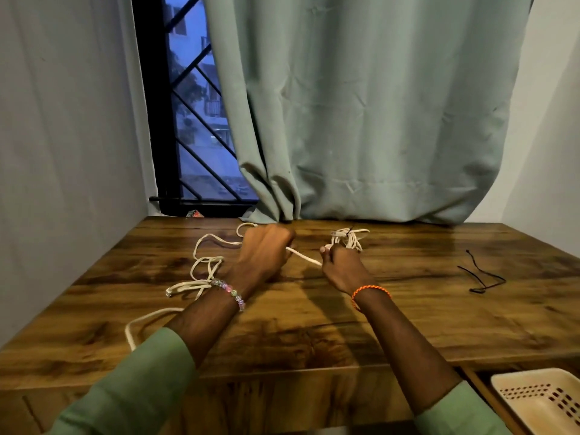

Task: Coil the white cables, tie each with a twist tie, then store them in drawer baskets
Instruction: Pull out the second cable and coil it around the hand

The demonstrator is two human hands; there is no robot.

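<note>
1. Clearly gripping: left hand (263, 250), fingers curled into a closed fist round the loose white cable (201, 265), back of the hand turned up to the camera, knuckles toward the curtain (361, 114).
2. Pinching the same cable: right hand (340, 267), fingertips drawn together on it, no gap showing between them; thumb position not telling clearly from this angle.
3. Running straight and taut between the two hands: a short stretch of that cable, lifted a little above the wooden table (408, 324).
4. Trailing out from the left fist: the rest of the cable, lying in loose loops on the table on the left side, passing under the left forearm and curving toward the near left edge.
5. Lying just beyond the right hand: a coiled white cable (350, 238), already bound with a dark twist tie at its top, near the curtain hem. Touching the right fingers or only sitting behind them: not possible to tell.
6. Resting well apart on the right side of the table: a thin black twist tie (483, 274), bent, unused.
7. Sitting in the open drawer at the lower right corner: a cream plastic basket (539, 400), with slotted floor.
8. Wearing: a beaded bracelet (230, 292) on the left wrist, an orange thread band (370, 291) on the right wrist, green sleeves on both arms.
</note>
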